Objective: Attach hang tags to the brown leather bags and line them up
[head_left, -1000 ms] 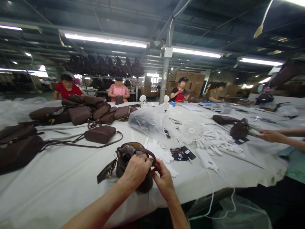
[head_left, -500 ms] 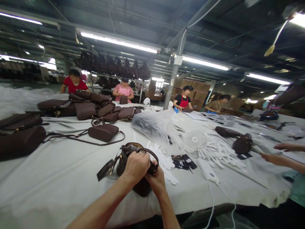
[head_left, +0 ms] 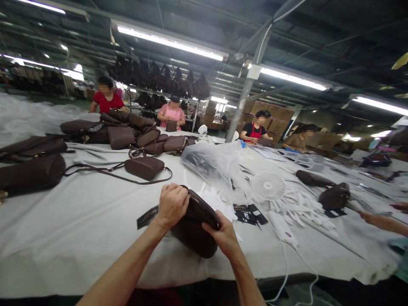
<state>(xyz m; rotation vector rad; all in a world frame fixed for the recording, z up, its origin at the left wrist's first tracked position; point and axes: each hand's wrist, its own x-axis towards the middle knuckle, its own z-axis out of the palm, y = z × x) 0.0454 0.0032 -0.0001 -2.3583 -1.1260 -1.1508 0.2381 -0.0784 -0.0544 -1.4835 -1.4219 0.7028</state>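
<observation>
A small dark brown leather bag (head_left: 194, 229) lies tipped on the white table cover (head_left: 79, 229) in front of me. My left hand (head_left: 172, 205) is closed over its upper left end. At the bag's right end, my right hand (head_left: 225, 239) grips the top edge, fingers curled. A black hang tag (head_left: 147, 217) with pale lettering lies to the left of my left hand, attached near the bag.
Several more brown bags (head_left: 145, 166) with straps lie further back and to the left. A clear plastic bag (head_left: 210, 163), a small white fan (head_left: 268, 185), black tags (head_left: 248, 213) and a white cable (head_left: 287, 238) sit to the right. Other people work around the table; someone's arm (head_left: 382, 221) reaches in at right.
The bag stood upright and open with both hands at its handle; now it is tipped over and pressed flat, my hands apart at its two ends. The view shifted left.
</observation>
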